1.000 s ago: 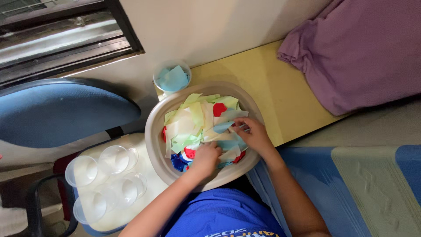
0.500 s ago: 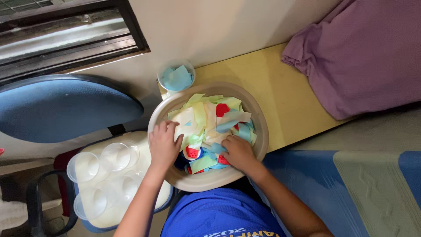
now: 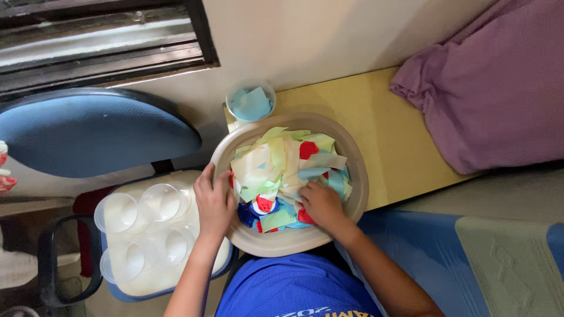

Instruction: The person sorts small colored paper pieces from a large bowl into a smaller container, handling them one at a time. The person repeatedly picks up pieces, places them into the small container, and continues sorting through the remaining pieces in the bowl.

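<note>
So our left hand is resting on the near-left rim of the big beige bowl, fingers loosely spread and draped over the edge, not gripping anything we can make out. Our right hand is down inside the bowl, fingers curled into the pile of paper scraps; whether it's actually pinching a piece we can't tell, the fingertips are buried.

The scraps are a mix of pale green, cream, light blue and red, heaped up in the bowl, with some darker blue bits near the bottom edge between our two hands.

The bowl sits on the corner of a yellow tabletop. Just behind it there's a clear cup holding light blue pieces. Off to the left, four empty clear cups sit on a cream tray, next to a blue chair. A purple cloth lies on the far right of the table.
</note>
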